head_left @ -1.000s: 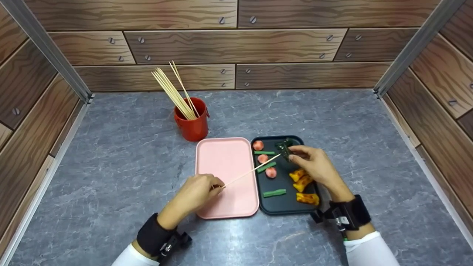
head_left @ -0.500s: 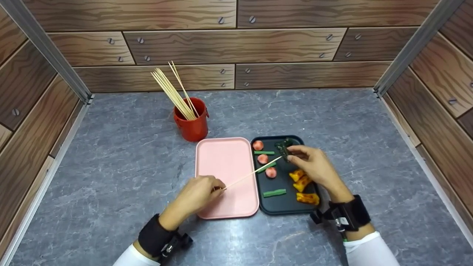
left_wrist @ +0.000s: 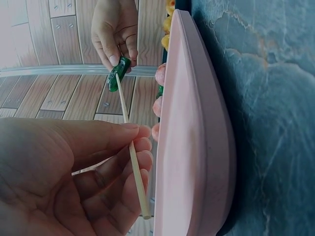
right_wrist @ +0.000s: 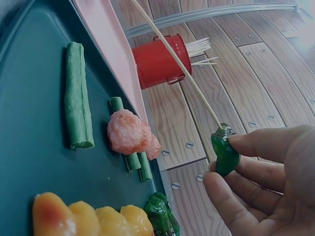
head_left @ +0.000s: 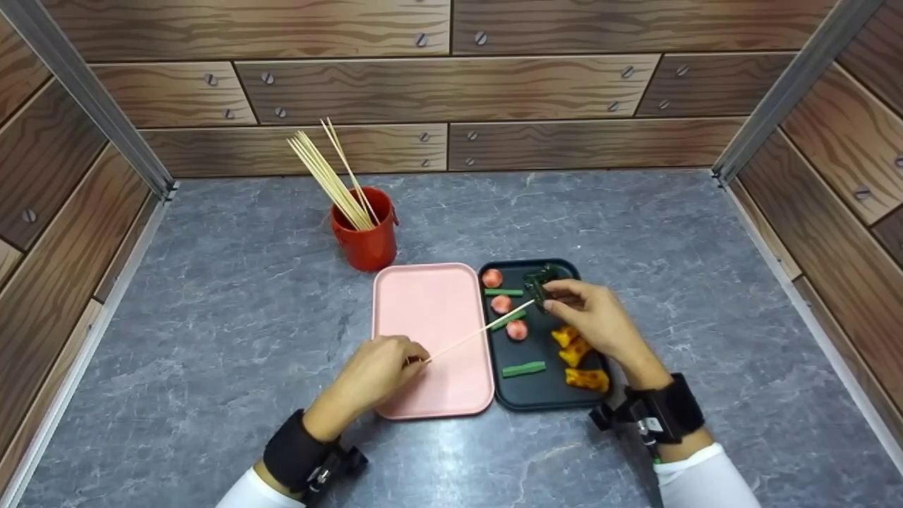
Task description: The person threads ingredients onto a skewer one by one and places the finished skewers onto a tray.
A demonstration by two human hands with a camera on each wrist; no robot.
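Over the pink tray (head_left: pixel 434 300), my left hand (head_left: pixel 381 370) pinches a thin wooden skewer (head_left: pixel 462 342) between thumb and fingertips. The skewer slants up to the right, across the edge of the dark tray (head_left: pixel 543 395). My right hand (head_left: pixel 596 317) holds a glossy dark green pepper-like piece (right_wrist: pixel 226 153) between thumb and fingers. In the right wrist view, the skewer's tip meets the end of this piece; how deep it goes in, I cannot tell. Another dark green piece (right_wrist: pixel 160 216) lies in the dark tray near the right hand.
Pink balls (head_left: pixel 517 329), green stalk pieces (head_left: pixel 524 369) and yellow-orange pieces (head_left: pixel 587 379) lie in the dark tray, which stands against the pink one. Behind them, a red bucket (head_left: pixel 370 243) holds several skewers (head_left: pixel 328 180). Wood-patterned walls (head_left: pixel 451 88) enclose the grey tabletop (head_left: pixel 233 282).
My right hand has shifted slightly left with the green piece. The left hand moved slightly right and down at first, then stayed in place with the skewer.
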